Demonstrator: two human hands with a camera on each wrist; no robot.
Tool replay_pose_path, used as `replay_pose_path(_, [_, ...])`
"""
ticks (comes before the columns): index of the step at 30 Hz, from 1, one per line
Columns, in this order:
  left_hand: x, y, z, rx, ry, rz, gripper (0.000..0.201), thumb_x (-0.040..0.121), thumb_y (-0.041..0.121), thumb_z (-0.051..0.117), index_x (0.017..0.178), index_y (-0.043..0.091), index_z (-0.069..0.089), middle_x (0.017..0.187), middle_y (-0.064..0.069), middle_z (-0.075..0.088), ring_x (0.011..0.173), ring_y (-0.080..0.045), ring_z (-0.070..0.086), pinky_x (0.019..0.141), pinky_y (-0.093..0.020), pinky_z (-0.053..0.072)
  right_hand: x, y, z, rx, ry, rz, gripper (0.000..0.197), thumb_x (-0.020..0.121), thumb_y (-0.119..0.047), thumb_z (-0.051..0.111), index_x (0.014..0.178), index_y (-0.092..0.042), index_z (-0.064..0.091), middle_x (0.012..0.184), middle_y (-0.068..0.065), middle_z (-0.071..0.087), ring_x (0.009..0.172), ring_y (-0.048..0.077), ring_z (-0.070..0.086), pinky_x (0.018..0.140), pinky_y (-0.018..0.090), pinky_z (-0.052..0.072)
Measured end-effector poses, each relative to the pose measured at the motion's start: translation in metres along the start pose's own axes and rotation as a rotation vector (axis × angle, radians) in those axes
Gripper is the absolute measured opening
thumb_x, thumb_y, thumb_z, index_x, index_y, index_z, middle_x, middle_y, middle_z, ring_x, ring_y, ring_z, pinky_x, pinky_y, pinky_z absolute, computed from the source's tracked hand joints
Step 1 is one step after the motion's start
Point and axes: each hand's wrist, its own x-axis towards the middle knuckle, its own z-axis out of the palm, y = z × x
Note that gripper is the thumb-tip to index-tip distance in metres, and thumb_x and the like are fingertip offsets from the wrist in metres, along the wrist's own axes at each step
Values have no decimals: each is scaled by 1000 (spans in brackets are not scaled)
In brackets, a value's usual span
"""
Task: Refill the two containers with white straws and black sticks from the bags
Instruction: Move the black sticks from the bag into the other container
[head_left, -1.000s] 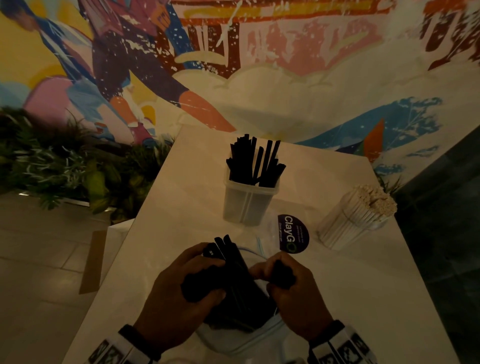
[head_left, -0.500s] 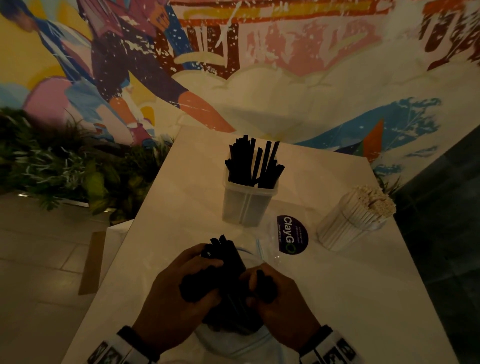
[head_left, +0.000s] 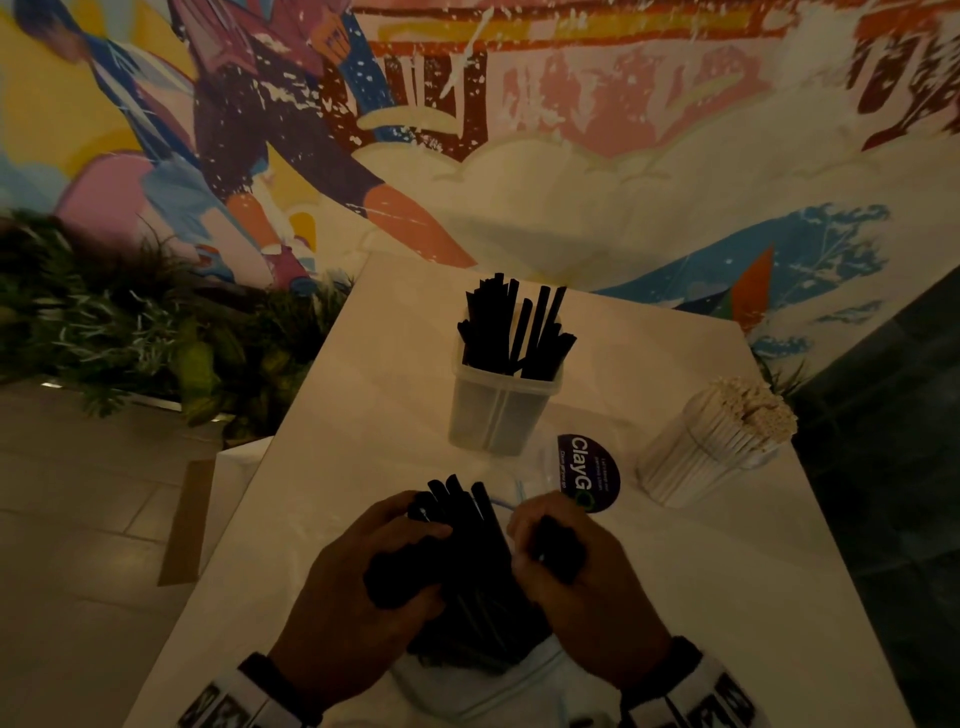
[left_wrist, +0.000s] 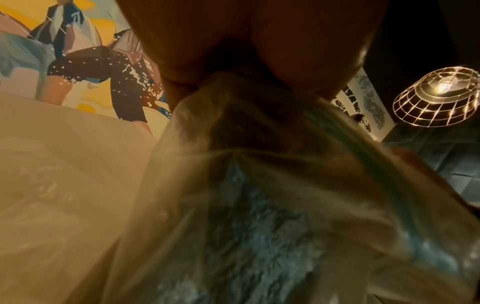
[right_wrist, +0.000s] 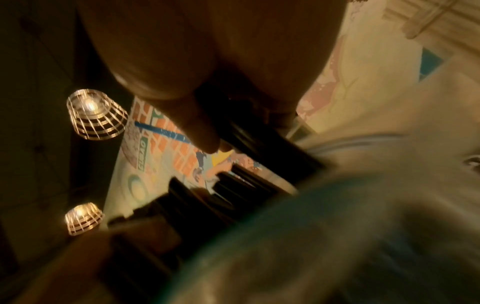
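The black sticks (head_left: 470, 551) lie in a bundle at the near end of the table (head_left: 727, 597), their far ends fanning out of the mouth of a clear bag (head_left: 467, 691) that sits beneath both hands. The left hand (head_left: 363, 587) curls its fingers and thumb round the left side of the bundle, gripping it; from the left wrist view the crinkled plastic of the bag (left_wrist: 259, 185) fills the frame under the palm (left_wrist: 259, 41). The right hand (head_left: 576, 577) is curled too, pinching a few sticks (head_left: 558, 543) of its own just to the right of the main bundle; the right wrist view shows dark sticks (right_wrist: 259, 144) running out from under the thumb (right_wrist: 197, 115), with the bag's blue-tinted edge (right_wrist: 285, 205) blurred below. Farther up the table stands a clear container (head_left: 498, 410) with black sticks (head_left: 511, 327) upright and leaning in it, well apart from the hands. To its right, near the table's right edge, a second container (head_left: 696, 457) is packed with white straws (head_left: 753, 410) and tilts toward the right. Between the two lies a flat clear bag with a round dark label (head_left: 589, 473) reading "ClayGo". A painted mural (head_left: 519, 130) covers the wall behind, green plants (head_left: 130, 332) sit to the left of the table, and wire-cage lamps (right_wrist: 96, 117) glow overhead.
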Motion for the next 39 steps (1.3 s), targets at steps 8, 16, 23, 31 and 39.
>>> replay_pose_path(8, [1,-1,-1,-6,-3,5,41,60,44,68,101,44,65,124,30,51,110,7,56,88,-12,48,20,-62,-27,475,159,-66,30,57,14,48,63,-15,53,70,14,61,68,28,60,66,29,52])
replay_pose_path(16, [1,-2,-4,2,-19,6,43,61,48,69,104,43,65,126,31,50,110,9,55,87,-10,47,79,-133,-78,461,302,-551,34,59,20,47,72,-12,45,66,14,50,63,25,56,65,31,48])
replay_pose_path(23, [-1,-7,-3,-33,0,-35,40,60,45,71,100,43,68,125,28,52,111,5,56,87,-14,50,150,-137,-82,234,424,-694,43,63,26,48,66,-16,46,72,1,65,75,24,64,76,28,50])
replay_pose_path(31, [-1,-12,-4,-13,-9,-47,42,61,44,73,103,42,67,129,25,49,114,2,55,89,-19,51,195,-49,-45,364,326,-213,40,58,27,41,56,-10,52,60,-3,66,67,15,64,71,24,52])
replay_pose_path(39, [2,-11,-4,-37,-6,-53,42,62,46,73,103,40,67,128,26,50,112,5,56,89,-15,49,211,-24,-61,-31,550,-100,33,77,-34,67,58,-10,53,52,-3,54,57,15,55,65,32,48])
